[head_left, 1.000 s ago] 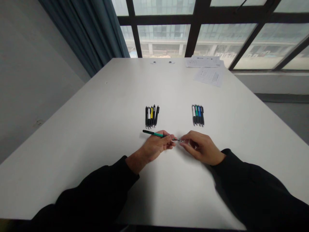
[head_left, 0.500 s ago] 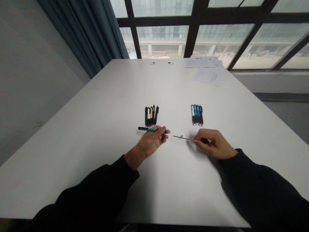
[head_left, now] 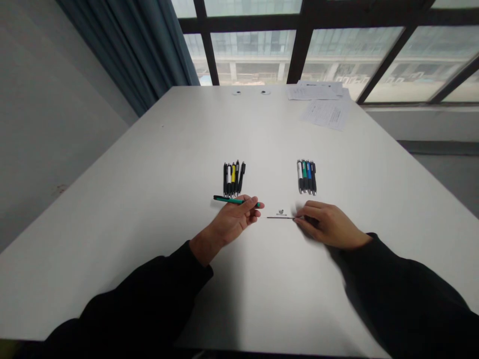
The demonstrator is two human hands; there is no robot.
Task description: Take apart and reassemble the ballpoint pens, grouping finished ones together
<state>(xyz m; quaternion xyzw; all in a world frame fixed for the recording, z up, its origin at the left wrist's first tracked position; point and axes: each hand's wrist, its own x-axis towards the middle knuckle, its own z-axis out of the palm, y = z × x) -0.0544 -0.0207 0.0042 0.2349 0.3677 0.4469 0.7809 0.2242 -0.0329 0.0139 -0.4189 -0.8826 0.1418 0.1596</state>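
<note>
The pen barrel (head_left: 234,201) in the left hand (head_left: 234,219) is green; beyond the right hand (head_left: 325,223), pens (head_left: 307,177) are white, green, blue, black.

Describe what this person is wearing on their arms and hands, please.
The left sleeve and right sleeve are both long, plain black and without visible markings, ending at the wrists. The left hand and right hand are bare: no gloves, and no rings or watch that I can make out.

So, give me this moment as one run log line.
left hand: holds green pen | right hand: pinches thin dark rod | table: small parts beyond rod; left pen group, right pen group farther back
</note>
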